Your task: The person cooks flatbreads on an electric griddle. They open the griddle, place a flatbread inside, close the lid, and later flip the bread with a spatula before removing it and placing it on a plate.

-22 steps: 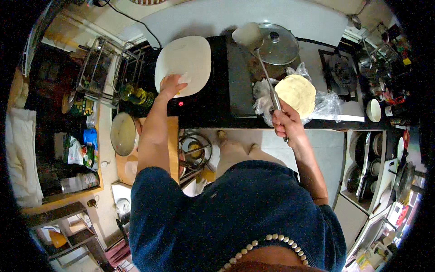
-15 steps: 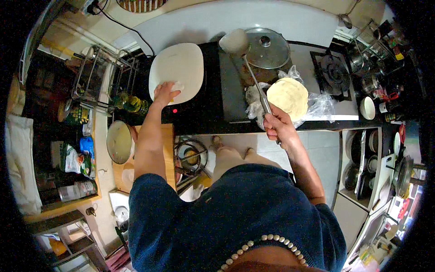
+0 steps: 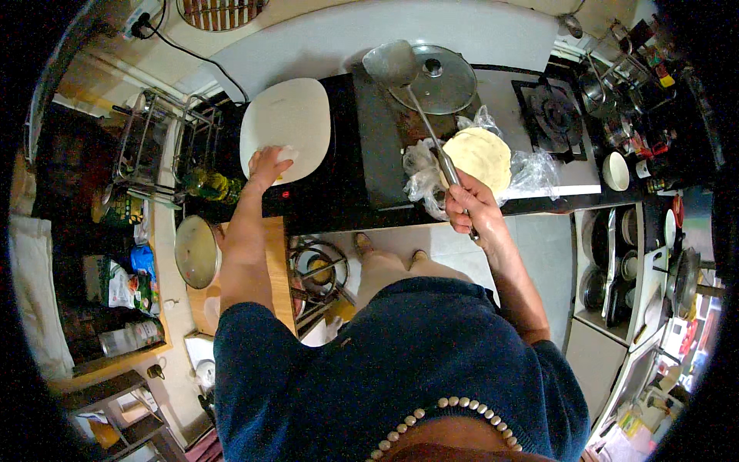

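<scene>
Nearest, blue sweater (image 3: 400, 369) and beaded necklace (image 3: 454, 408), forearms reaching out over pale floor. Right hand (image 3: 471, 206) fisted around the handle of a long metal spatula (image 3: 419, 108), gripped low, probably for reach; blade raised well ahead, over the near rim of a glass pot lid (image 3: 440, 78). Just beside that hand, a stack of pale flatbreads (image 3: 481, 154) on crinkled clear plastic, near the counter's front edge. Left hand (image 3: 268, 165) laid flat, fingers spread, on the near edge of a white flatbread (image 3: 286, 127) on a dark cooktop (image 3: 339, 154), seemingly to press or steady it. Bare dark surface between flatbread and spatula, room to swing. Left, wire rack (image 3: 150, 150); right, gas burner (image 3: 556, 115) and crowded shelves.
</scene>
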Available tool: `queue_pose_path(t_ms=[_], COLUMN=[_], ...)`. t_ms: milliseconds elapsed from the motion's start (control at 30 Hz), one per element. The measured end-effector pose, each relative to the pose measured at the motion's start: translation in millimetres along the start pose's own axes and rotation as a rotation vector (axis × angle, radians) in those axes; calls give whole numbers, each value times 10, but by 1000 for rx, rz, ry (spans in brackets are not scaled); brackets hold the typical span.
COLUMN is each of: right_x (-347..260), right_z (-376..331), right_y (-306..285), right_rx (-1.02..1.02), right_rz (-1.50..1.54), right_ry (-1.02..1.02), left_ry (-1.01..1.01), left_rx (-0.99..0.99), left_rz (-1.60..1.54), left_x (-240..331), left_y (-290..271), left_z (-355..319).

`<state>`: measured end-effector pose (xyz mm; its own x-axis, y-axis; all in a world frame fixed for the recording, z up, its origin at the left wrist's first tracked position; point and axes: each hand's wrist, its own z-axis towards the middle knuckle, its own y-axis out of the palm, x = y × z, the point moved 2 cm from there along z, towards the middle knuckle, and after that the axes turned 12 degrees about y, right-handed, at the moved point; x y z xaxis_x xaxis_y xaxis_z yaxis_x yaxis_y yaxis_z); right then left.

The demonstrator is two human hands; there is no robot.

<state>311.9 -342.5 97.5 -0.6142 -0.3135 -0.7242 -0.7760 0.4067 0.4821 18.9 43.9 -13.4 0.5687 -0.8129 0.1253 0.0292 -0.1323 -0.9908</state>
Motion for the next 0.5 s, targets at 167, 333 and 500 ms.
queue_pose_path(t_ms=[167,333,500], right_x=[-32,-50,-16], right_z=[-19,-51,-35], right_y=[-70,-74,-96], right_rx=[19,-13,-8], right_rz=[45,75,61], right_ry=[-40,-34,-31], left_ry=[-74,-47,-37], left_rx=[-82,-16,14], left_rz=[-18,-41,-13], left_x=[54,-58,-56], left_y=[-48,18,47], left_z=[-19,-32,-21])
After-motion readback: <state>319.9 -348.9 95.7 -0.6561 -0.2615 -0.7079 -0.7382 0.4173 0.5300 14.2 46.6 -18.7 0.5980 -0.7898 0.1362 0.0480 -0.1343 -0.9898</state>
